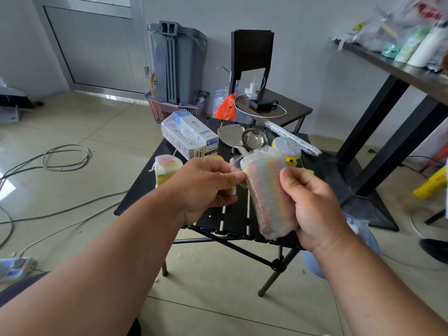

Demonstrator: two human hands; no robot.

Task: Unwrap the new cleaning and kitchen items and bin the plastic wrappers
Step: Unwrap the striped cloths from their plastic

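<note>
Holding a pack of pastel scrub pads point(269, 197) upright above the near edge of the black slatted table point(232, 214), the right hand point(312, 204) grips it from the right side, thumb on the front face, fingers curled behind (fingertips hidden); the pack is in clear plastic wrap point(236, 163); the left hand point(206, 187) pinches a loose bit of that wrap at the pack's upper left corner between thumb and curled forefinger, other fingers folded in; just beyond the left hand a second wrapped sponge pack point(167, 169) (pink and yellow) stands on the table's left side; behind it a white boxed item point(188, 135) in shiny film lies across the far left corner; mid-table a metal spatula point(229, 137) and a metal ladle point(253, 139) lie side by side, bowls touching or nearly so, cannot tell which; right of them a silver scourer on a yellow base point(287, 147); a long thin wrapped item point(293, 137) lies diagonally over the far right corner; further back a dark stool point(278, 110) carries a charger and white cable; left of it a purple basket point(169, 109) on the floor holds a grey bin point(177, 59) against the wall; grey cables point(65, 156) loop on the tiled floor to the left.
</note>
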